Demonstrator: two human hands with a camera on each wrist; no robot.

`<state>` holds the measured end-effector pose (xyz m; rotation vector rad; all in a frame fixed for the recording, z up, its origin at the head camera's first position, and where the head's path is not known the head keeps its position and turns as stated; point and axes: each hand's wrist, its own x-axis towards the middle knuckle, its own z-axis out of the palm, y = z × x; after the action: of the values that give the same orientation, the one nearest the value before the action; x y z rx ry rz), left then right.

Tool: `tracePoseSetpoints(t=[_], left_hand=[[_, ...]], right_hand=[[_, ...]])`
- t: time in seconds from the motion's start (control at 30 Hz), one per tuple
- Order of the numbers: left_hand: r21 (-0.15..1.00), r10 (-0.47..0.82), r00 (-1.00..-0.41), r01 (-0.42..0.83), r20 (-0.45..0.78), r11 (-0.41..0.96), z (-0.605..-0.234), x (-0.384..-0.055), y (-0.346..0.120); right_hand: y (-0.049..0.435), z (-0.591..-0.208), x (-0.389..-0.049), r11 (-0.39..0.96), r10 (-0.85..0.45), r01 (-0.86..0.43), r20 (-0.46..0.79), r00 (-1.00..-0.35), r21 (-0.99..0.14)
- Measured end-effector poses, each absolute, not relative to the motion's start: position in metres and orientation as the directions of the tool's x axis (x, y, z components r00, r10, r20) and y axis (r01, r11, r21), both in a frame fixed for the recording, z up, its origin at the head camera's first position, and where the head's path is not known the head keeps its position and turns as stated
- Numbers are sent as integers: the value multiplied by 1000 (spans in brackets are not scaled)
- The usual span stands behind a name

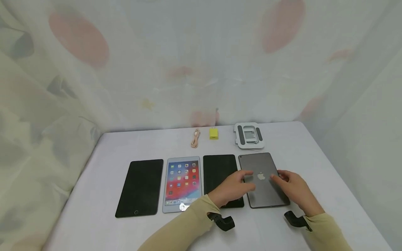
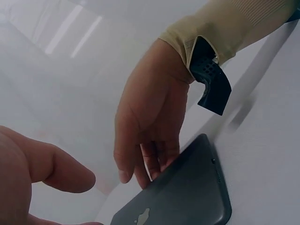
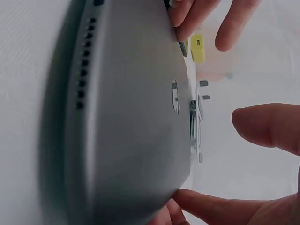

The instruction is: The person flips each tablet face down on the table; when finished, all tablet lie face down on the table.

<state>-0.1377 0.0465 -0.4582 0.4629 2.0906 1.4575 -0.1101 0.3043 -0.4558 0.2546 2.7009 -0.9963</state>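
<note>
A grey tablet [image 1: 260, 191] lies back side up at the right end of a row of tablets, its apple logo showing. My left hand [image 1: 233, 186] reaches over its left edge, with index finger and thumb apart. At the right edge is my right hand [image 1: 293, 186]; in the left wrist view its fingertips [image 2: 145, 183] meet the side of the tablet, and the thumb stands away from it. The right wrist view has the left hand's fingers [image 3: 185, 23] by the opposite edge. Partly under my left forearm lies a black-screened tablet [image 1: 218, 170].
Farther left are a white tablet [image 1: 183, 181] with a lit home screen and another black-screened tablet [image 1: 141, 188]. Behind the row lie a coiled pink cable [image 1: 195, 138], a yellow charger plug [image 1: 214, 134] and a folded white stand [image 1: 249, 135]. Patterned curtains [image 1: 188, 62] surround the white table [image 1: 94, 209].
</note>
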Motion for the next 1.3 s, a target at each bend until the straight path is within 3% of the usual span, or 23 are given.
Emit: tracePoseSetpoints(t=[0.27, 0.43, 0.57, 0.93, 1.3], left_hand=[[923, 537, -809, -15, -237, 385, -451, -142, 30], [862, 428, -885, 64, -184, 503, -439, -139, -5], [806, 334, -924, 51, -186, 590, -435, -137, -34], [752, 343, -926, 112, -159, 649, -448, -127, -55], [739, 330, -938, 150, -103, 657, -462, -121, -53]], right_hand=[[299, -452, -112, 757, 76, 239, -281, -957, -608], [278, -445, -122, 769, 33, 166, -221, -975, -618], [250, -438, -134, 774, -16, 124, -215, -977, -621], [181, -439, -157, 813, -84, 82, -256, -963, -577], [160, -444, -154, 856, -86, 55, -247, -965, -514]])
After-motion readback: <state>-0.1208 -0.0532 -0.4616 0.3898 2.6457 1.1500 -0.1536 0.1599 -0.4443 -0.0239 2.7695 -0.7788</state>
